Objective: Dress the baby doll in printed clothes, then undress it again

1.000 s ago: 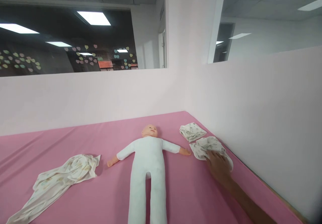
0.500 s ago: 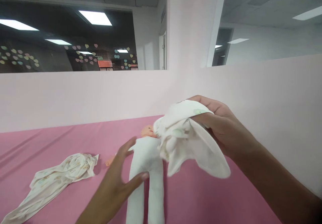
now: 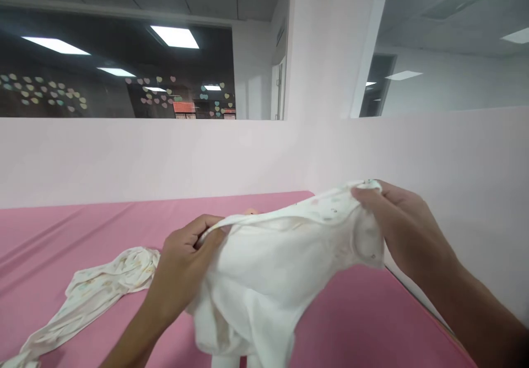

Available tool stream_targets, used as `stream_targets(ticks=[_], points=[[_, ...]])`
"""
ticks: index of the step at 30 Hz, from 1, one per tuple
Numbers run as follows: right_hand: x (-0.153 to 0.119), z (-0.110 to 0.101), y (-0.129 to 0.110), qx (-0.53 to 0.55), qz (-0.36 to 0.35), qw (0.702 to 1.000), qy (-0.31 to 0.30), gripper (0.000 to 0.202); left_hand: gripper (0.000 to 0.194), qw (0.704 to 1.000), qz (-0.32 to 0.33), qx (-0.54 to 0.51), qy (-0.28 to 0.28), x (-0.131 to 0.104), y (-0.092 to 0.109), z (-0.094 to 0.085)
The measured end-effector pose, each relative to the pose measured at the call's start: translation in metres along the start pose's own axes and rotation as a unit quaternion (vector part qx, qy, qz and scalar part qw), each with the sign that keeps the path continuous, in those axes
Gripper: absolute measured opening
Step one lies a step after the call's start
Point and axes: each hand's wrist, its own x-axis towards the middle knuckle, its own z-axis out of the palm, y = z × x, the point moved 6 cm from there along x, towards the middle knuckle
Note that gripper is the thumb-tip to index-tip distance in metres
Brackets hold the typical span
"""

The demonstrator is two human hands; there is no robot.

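Observation:
A white baby garment (image 3: 281,258) with small printed patterns hangs stretched between my two hands. My left hand (image 3: 188,258) pinches its left edge between thumb and fingers. At the upper right corner my right hand (image 3: 399,214) grips the cloth. Behind the garment lies a doll; only a bit of its head (image 3: 251,212) and the lower part of its white legs (image 3: 225,361) show, and the rest is hidden.
A second patterned white garment (image 3: 111,280) lies crumpled on the pink surface (image 3: 41,241) at the left. A pale wall (image 3: 144,158) with windows stands behind, meeting another wall at the right.
My left hand has closed on the garment, which was bunched in my right hand and is now spread wide. It now covers most of the doll. The view has shifted slightly.

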Motion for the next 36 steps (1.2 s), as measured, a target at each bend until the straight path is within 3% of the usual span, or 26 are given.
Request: stream_targets(ticks=[3, 5, 7, 9, 12, 16, 19, 21, 24, 30, 34, 36], points=[[-0.016, 0.018, -0.008, -0.106, -0.096, 0.990, -0.014, 0.037, 0.035, 0.996, 0.037, 0.046, -0.065, 0.006, 0.013, -0.001], [-0.036, 0.047, -0.018, -0.128, -0.170, 0.973, -0.090, 0.040, 0.036, 0.986, 0.053, 0.064, -0.142, 0.005, 0.020, 0.010], [-0.058, 0.078, -0.024, -0.132, -0.212, 0.952, -0.179, 0.028, 0.031, 0.971, 0.065, 0.068, -0.218, -0.001, 0.025, 0.024], [-0.072, 0.100, -0.027, -0.140, -0.241, 0.937, -0.211, 0.009, 0.026, 0.958, 0.076, 0.077, -0.267, -0.009, 0.026, 0.033], [-0.070, 0.114, -0.019, -0.165, -0.214, 0.939, -0.212, 0.014, 0.014, 0.956, 0.092, 0.161, -0.227, -0.013, 0.018, 0.028], [-0.053, 0.110, -0.005, -0.141, -0.126, 0.954, -0.234, 0.021, 0.032, 0.915, 0.179, 0.335, -0.132, -0.013, 0.002, 0.012], [-0.044, 0.103, -0.004, -0.099, -0.110, 0.960, -0.237, 0.024, 0.033, 0.874, 0.228, 0.409, -0.130, -0.013, -0.011, 0.003], [-0.040, 0.100, -0.005, -0.082, -0.108, 0.963, -0.234, 0.023, 0.034, 0.870, 0.224, 0.409, -0.162, -0.012, -0.020, -0.003], [-0.035, 0.098, -0.002, -0.069, -0.089, 0.962, -0.249, 0.023, 0.030, 0.905, 0.136, 0.352, -0.197, -0.006, -0.036, -0.022], [-0.039, 0.096, 0.008, -0.123, -0.075, 0.942, -0.304, 0.029, 0.017, 0.970, -0.006, 0.140, -0.197, 0.000, -0.059, -0.061], [-0.057, 0.096, 0.012, -0.056, -0.016, 0.919, -0.391, 0.031, 0.030, 0.993, -0.042, 0.054, -0.092, -0.003, -0.070, -0.071], [-0.067, 0.097, 0.010, 0.003, 0.019, 0.901, -0.434, 0.033, 0.032, 0.995, -0.044, 0.045, -0.074, -0.006, -0.074, -0.067]])
